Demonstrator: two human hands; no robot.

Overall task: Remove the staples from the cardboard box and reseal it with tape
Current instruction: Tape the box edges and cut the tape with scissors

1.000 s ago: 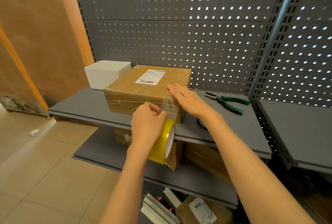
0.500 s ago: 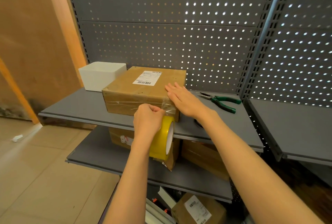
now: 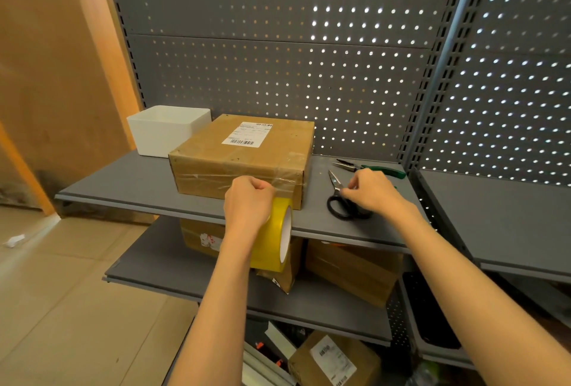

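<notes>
The cardboard box (image 3: 241, 156), with a white label on top, sits on the grey upper shelf (image 3: 123, 181). A strip of clear tape runs over its front right corner down to the yellow tape roll (image 3: 275, 234), which hangs in front of the shelf edge. My left hand (image 3: 247, 203) is closed on the roll's top. My right hand (image 3: 374, 190) is at the black-handled scissors (image 3: 340, 200) lying on the shelf right of the box, its fingertips pinched at the blades' pivot.
Green-handled pliers (image 3: 377, 169) lie behind the scissors. A white open box (image 3: 167, 132) stands left of the cardboard box. Perforated grey panels back the shelves. The lower shelf (image 3: 173, 268) carries more cardboard boxes, and further boxes lie below.
My right hand left the box's front right corner and moved right to the scissors. The left hand still holds the tape roll in front of the box.
</notes>
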